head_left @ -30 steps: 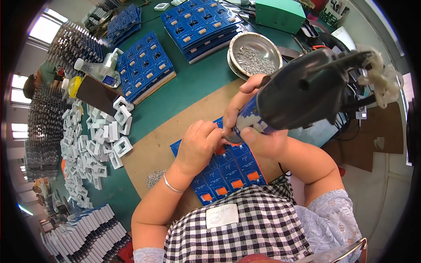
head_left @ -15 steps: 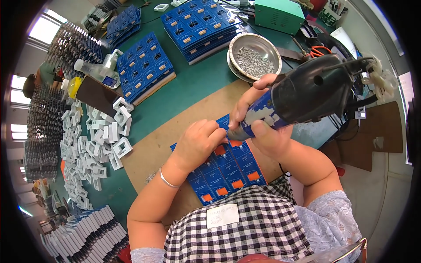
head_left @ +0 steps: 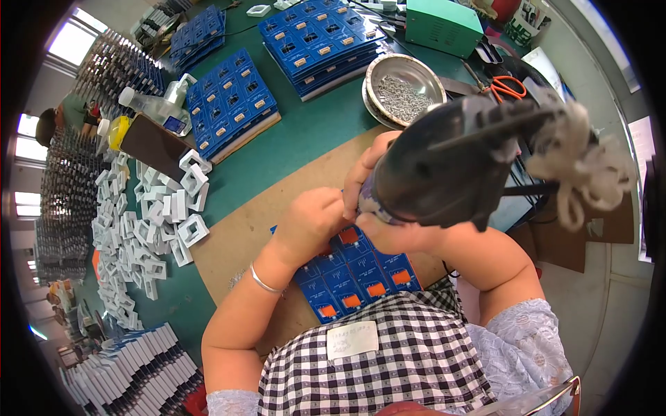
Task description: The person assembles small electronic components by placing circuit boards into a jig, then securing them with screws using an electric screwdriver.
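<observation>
A blue panel of circuit boards with orange parts point(head_left: 357, 277) lies on a brown board point(head_left: 243, 229) in front of me. My left hand point(head_left: 316, 222) rests closed on the panel's upper left part. My right hand point(head_left: 378, 208) grips a big dark electric screwdriver point(head_left: 458, 156) held nose down over the panel. The tool's tip and the boards under it are hidden by both hands. A silver bangle is on my left wrist.
A metal bowl of small screws point(head_left: 406, 87) stands behind the tool. Stacks of blue board panels point(head_left: 232, 104) lie at the back on a green mat. Several white plastic frames point(head_left: 149, 222) are heaped at the left. A green box point(head_left: 444, 24) and orange scissors point(head_left: 510, 87) sit at the back right.
The screwdriver has swung from nearly level to steeper and closer to the camera. My left hand has slid slightly up the panel toward the tool's tip.
</observation>
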Demonstrator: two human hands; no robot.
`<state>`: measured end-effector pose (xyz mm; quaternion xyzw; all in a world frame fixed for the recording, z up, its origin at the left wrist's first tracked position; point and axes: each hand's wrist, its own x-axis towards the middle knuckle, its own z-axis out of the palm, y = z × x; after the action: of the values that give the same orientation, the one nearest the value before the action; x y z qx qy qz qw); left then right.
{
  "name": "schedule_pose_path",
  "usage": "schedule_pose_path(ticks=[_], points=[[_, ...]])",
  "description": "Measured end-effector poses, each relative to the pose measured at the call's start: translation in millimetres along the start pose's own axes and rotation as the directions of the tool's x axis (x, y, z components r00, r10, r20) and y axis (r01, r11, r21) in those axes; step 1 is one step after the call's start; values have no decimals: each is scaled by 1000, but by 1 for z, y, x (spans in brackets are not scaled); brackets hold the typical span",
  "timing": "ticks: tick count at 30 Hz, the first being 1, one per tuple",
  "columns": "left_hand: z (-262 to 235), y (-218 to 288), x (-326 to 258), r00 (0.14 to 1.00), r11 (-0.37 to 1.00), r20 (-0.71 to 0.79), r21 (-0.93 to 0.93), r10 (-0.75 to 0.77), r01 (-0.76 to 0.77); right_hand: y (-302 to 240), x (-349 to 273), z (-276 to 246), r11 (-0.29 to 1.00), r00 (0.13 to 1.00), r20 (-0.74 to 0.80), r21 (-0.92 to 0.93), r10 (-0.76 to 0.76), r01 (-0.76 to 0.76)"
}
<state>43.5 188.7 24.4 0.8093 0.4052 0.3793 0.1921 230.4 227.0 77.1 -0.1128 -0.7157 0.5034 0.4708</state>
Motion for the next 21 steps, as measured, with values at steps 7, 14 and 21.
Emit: schedule_pose_path(ticks=[7, 14, 21], points=[[-28, 12, -7, 931, 938, -142, -138, -335, 317, 20, 6, 16, 870, 998, 56, -492, 11, 18], [-6, 6, -10, 876, 828, 27, -315, -481, 464, 26, -13, 0, 947, 967, -253, 316, 21, 62], [17, 14, 14, 996, 994, 66, 99, -58, 52, 10, -25, -41, 836, 817, -576, 435, -28, 335]])
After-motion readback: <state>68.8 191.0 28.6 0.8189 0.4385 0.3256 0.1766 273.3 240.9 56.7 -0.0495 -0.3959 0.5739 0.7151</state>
